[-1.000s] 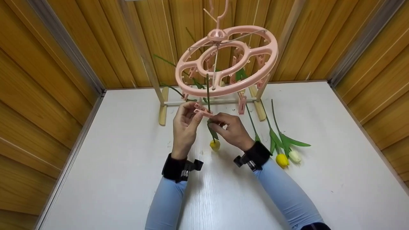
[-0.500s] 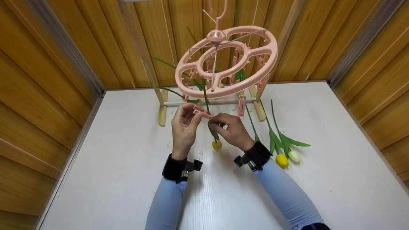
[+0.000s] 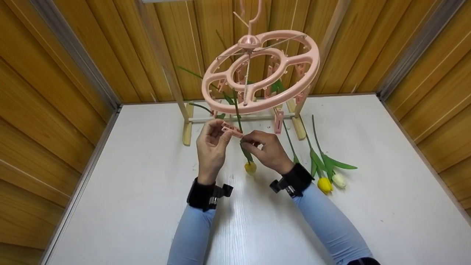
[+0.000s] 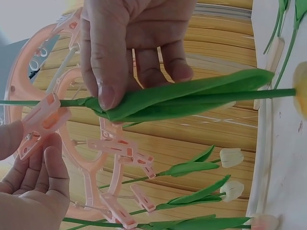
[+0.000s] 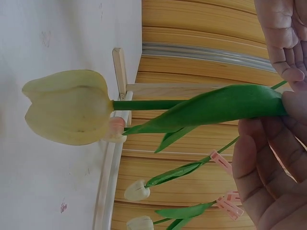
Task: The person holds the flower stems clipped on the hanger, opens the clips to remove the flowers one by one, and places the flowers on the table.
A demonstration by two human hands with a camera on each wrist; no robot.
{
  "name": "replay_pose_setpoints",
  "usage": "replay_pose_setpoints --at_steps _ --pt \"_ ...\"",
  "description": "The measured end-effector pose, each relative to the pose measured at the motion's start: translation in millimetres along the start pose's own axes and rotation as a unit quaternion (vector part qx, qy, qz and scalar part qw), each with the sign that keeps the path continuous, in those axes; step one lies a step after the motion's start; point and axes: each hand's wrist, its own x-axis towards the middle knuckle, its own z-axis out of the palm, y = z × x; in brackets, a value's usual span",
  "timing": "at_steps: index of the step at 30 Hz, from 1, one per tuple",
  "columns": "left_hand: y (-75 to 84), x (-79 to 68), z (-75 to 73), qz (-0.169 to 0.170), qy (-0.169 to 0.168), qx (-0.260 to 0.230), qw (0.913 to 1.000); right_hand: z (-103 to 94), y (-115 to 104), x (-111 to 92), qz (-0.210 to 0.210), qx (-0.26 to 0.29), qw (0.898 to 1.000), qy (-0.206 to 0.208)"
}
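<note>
My left hand pinches a pink clothespin between thumb and fingers, just below the near rim of a pink round drying hanger. The clothespin's tip lies across the stem of a yellow tulip, right above its leaf in the left wrist view. My right hand pinches that stem at the leaf base. The tulip hangs head down, its pale yellow bloom large in the right wrist view. Other clothespins on the hanger grip white tulips, also blooms downward.
A wooden stand with a white crossbar carries the hanger. To the right lie a yellow tulip and a white tulip on the white table. Another pink clothespin dangles right of my hands. Wood-panelled walls enclose the table.
The upper stem of the held tulip has tilted to the left and its bloom has swung slightly right. My left hand and the clothespin have shifted a little left. The right hand stays nearly still.
</note>
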Motion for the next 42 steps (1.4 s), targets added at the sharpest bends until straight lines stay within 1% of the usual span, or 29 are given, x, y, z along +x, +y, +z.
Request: replay_pose_setpoints --at_steps 9,13,19,25,34,38,42 --pt "1.2 -0.4 0.2 0.005 0.005 -0.002 1.0 -1.8 0.9 -1.8 0.001 -0.01 1.0 0.001" --pt "2.0 -0.4 0.8 0.0 0.01 -0.006 0.9999 -2.6 0.4 -2.2 0.002 -0.011 1.0 0.0" --pt "2.6 -0.2 1.2 -0.006 0.008 -0.014 0.9999 -3.0 1.3 -3.4 0.003 -0.017 1.0 0.001" --pt "3.0 0.0 0.8 -0.003 -0.004 -0.028 0.9996 -3.1 1.6 -5.2 0.005 -0.025 1.0 0.002" --pt "2.1 0.3 2.2 -0.001 0.005 -0.015 0.9999 -5.0 0.8 -8.7 -0.011 -0.048 0.999 0.008" --pt "0.3 1.0 2.1 0.011 0.008 -0.005 0.9999 -9.1 0.0 -11.0 -0.017 -0.061 0.998 0.01" --pt "-0.1 1.9 1.7 0.011 0.017 0.002 0.9998 -13.9 0.4 -14.0 -0.025 -0.064 0.998 0.016"
